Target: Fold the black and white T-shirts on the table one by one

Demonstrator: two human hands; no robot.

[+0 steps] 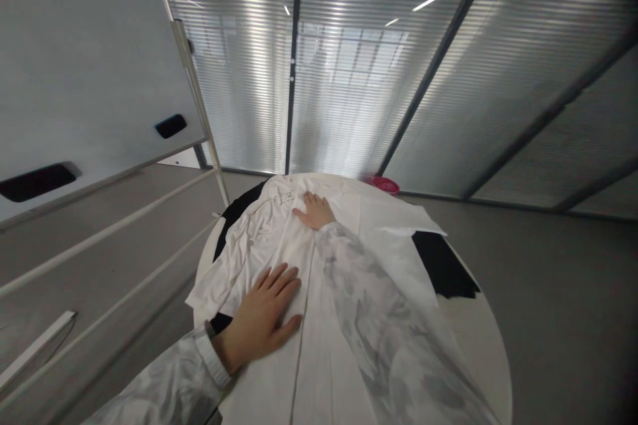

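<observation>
A white garment (264, 232) lies spread over a round white table (481, 345), gathered and wrinkled on its left side and smoother on its right. A long seam or edge runs down its middle. My left hand (264, 312) rests on the near part of the cloth, palm down with fingers spread. Farther up, near the far end of the cloth, my right hand (315, 210) lies flat on it, fingers apart. Black cloth (443, 265) shows from under the white fabric at the right, and more dark patches show at the left.
To the left stands a whiteboard (94, 66) on a white metal frame (216, 166) close to the table. A pink object (383, 184) sits just beyond the table's far edge. Behind it rises a glass partition with blinds (343, 80). A white bar (37, 348) is low at the left.
</observation>
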